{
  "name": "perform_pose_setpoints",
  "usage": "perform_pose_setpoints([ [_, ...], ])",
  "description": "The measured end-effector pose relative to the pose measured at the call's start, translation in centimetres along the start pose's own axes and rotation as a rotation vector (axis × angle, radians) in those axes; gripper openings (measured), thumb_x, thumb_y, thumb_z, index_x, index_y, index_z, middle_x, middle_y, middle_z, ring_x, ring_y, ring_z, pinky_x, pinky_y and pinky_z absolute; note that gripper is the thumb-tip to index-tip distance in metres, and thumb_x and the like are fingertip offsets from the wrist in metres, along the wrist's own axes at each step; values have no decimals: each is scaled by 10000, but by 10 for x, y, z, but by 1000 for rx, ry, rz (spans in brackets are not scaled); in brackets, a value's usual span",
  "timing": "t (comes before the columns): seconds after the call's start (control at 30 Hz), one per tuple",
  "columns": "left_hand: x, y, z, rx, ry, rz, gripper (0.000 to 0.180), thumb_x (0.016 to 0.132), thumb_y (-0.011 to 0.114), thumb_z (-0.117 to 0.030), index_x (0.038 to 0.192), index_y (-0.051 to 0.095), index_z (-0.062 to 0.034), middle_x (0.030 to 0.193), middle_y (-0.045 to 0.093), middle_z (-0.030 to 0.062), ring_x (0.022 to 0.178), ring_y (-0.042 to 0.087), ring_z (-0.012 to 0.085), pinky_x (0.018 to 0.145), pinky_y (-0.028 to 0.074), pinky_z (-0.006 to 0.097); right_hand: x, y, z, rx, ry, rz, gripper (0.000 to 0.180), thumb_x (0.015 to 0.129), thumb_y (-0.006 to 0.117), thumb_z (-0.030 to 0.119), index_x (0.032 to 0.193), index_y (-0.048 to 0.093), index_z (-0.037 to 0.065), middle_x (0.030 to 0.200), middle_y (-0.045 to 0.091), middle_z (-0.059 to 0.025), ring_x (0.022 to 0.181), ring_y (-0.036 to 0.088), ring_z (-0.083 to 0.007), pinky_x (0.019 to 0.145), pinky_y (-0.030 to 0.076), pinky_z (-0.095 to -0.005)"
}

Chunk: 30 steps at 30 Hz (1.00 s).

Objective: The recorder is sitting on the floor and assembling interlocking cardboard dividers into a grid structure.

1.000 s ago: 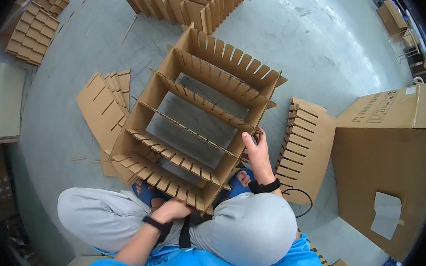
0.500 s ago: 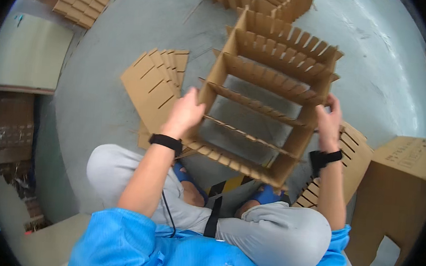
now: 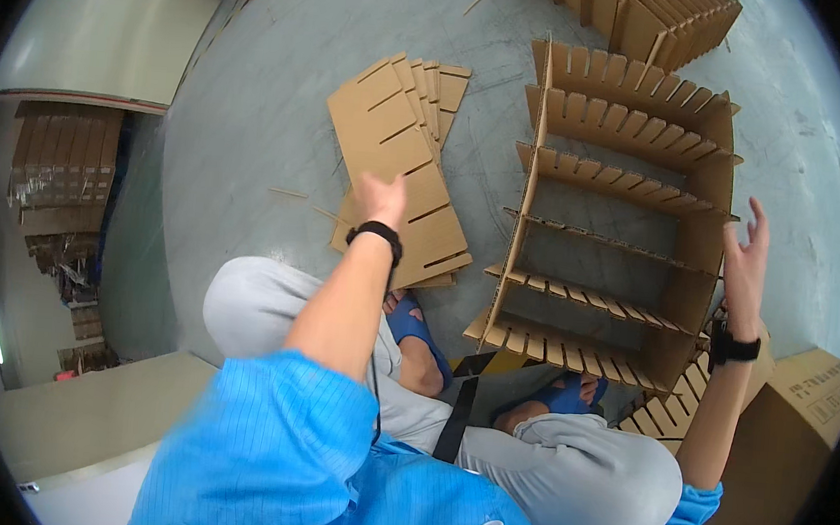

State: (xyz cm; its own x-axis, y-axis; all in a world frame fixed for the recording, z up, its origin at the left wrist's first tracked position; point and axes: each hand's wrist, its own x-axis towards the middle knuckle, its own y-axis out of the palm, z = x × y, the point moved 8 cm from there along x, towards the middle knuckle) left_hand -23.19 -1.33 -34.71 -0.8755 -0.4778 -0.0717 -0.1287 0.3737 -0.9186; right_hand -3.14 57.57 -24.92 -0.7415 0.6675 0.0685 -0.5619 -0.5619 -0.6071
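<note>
Several slotted cardboard strips (image 3: 403, 162) lie fanned in a stack on the grey floor (image 3: 253, 121), just left of the cardboard divider grid (image 3: 610, 228); the left hand (image 3: 383, 198) reaches onto the top strip, touching it, though whether the fingers have closed on it I cannot tell; the right hand (image 3: 748, 259) hovers open and empty beside the grid's right wall. The strips look light, thin and fairly stiff, likely to bend or tear at the slots, so best taken by an unslotted long edge. The grid's cells hold nothing.
</note>
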Motion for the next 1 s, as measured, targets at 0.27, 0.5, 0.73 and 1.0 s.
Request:
perform_pose_setpoints([
  [0.27, -19, 52, 98, -134, -261, 167, 975, 725, 842, -321, 1387, 261, 98, 1416, 418, 319, 1301, 460, 413, 1110, 362, 432, -60, 37, 191, 205, -384, 419, 379, 914, 604, 100, 1284, 558, 34, 1401, 510, -166, 1312, 482, -311, 1093, 368, -377],
  [0.5, -10, 44, 76, -201, -114, 258, 1052, 715, 837, -349, 1470, 197, 7, 1416, 400, 339, 1382, 327, 448, 1133, 316, 468, -81, 67, 175, 182, -404, 480, 310, 933, 570, 95, 1238, 576, 38, 1325, 551, -143, 1138, 576, -285, 834, 507, -324],
  [0.73, -27, 13, 33, 139, -291, 197, 1085, 676, 856, -444, 1497, 210, -148, 1365, 430, 291, 1291, 422, 458, 1077, 354, 527, -96, 114, 214, 97, -472, 712, 242, 937, 544, 91, 1163, 597, 24, 1285, 572, -157, 1105, 591, -358, 904, 503, -399],
  [1.0, 13, 55, 79, -152, -272, 207, 1010, 673, 853, -481, 1435, 250, -210, 1364, 439, 290, 1314, 414, 422, 1059, 345, 567, -99, 120, 235, 183, -456, 741, 228, 944, 563, 95, 1157, 604, 24, 1254, 579, -155, 1086, 601, -339, 865, 513, -370],
])
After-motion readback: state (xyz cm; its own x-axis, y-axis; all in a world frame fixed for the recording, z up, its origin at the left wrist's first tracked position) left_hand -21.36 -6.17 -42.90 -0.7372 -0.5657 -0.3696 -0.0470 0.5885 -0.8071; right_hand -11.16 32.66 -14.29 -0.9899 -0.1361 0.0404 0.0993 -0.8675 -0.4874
